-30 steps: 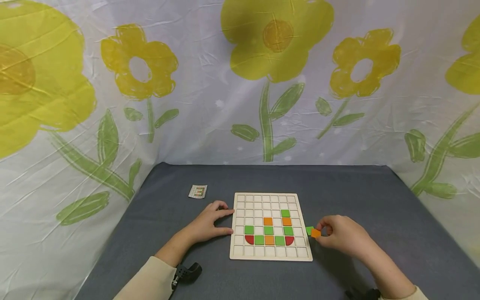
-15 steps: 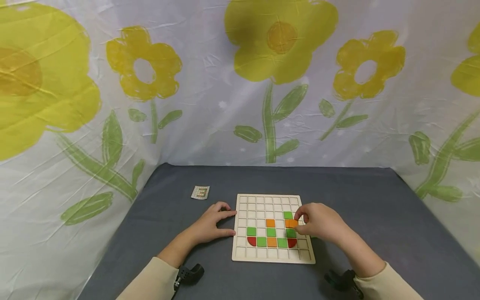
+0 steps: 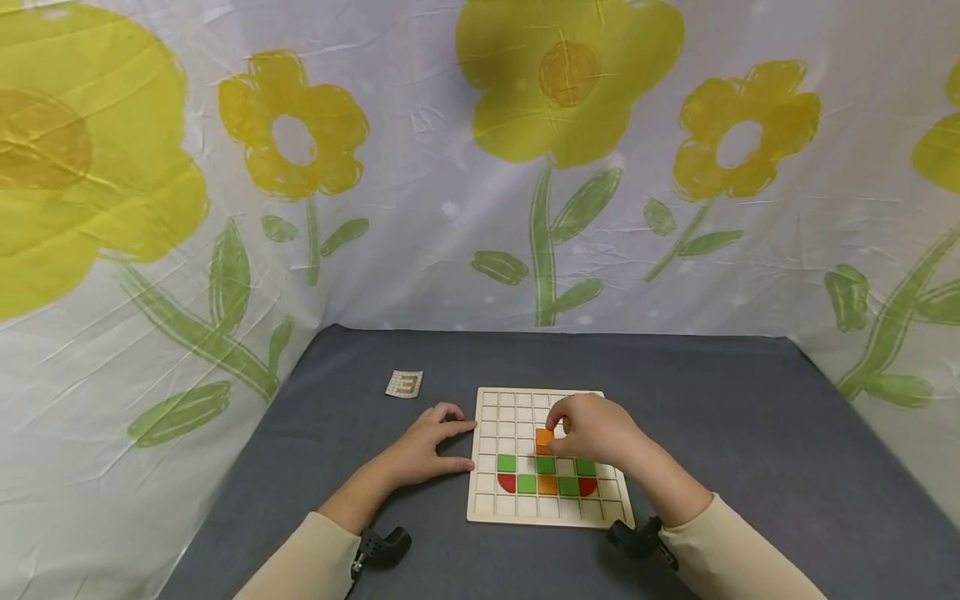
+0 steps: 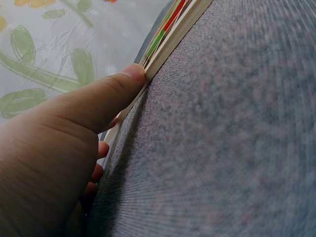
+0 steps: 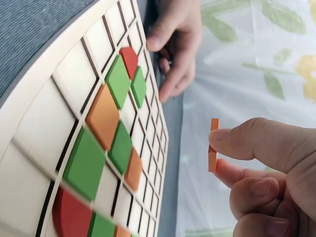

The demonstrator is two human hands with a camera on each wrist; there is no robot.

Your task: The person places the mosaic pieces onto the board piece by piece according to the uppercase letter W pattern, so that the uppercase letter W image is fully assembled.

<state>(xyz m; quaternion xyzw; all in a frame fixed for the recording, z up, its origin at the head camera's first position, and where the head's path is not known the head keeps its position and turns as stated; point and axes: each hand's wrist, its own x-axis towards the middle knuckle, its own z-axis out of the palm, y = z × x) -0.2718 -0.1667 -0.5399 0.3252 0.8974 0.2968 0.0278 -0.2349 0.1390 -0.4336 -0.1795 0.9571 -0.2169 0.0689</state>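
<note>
My right hand (image 3: pixel 596 427) pinches an orange square tile (image 5: pixel 212 160) between thumb and fingertip, edge-on in the right wrist view. It hangs over the middle of a wooden grid board (image 3: pixel 486 506) and overlaps another orange tile in the head view. My left hand (image 3: pixel 427 444) touches the board's left edge with thumb and fingertips, the thumb (image 4: pixel 118 89) lying along the rim. On the board lie green square tiles (image 3: pixel 506 462), an orange tile (image 3: pixel 547 485) and red round-cornered tiles (image 3: pixel 507 483) in the lower rows. My right hand hides the upper right cells in the head view.
A small card (image 3: pixel 404 383) with a printed grid pattern lies beyond my left hand on the dark grey tablecloth (image 3: pixel 720 400). Behind the table hangs a white curtain (image 3: pixel 420 250) with large yellow flowers. Black straps with camera mounts (image 3: pixel 382 547) sit on both wrists.
My right hand has carried the orange tile leftward from beside the board's right edge to over its middle. The left hand stays at the left edge; the head view has shifted slightly.
</note>
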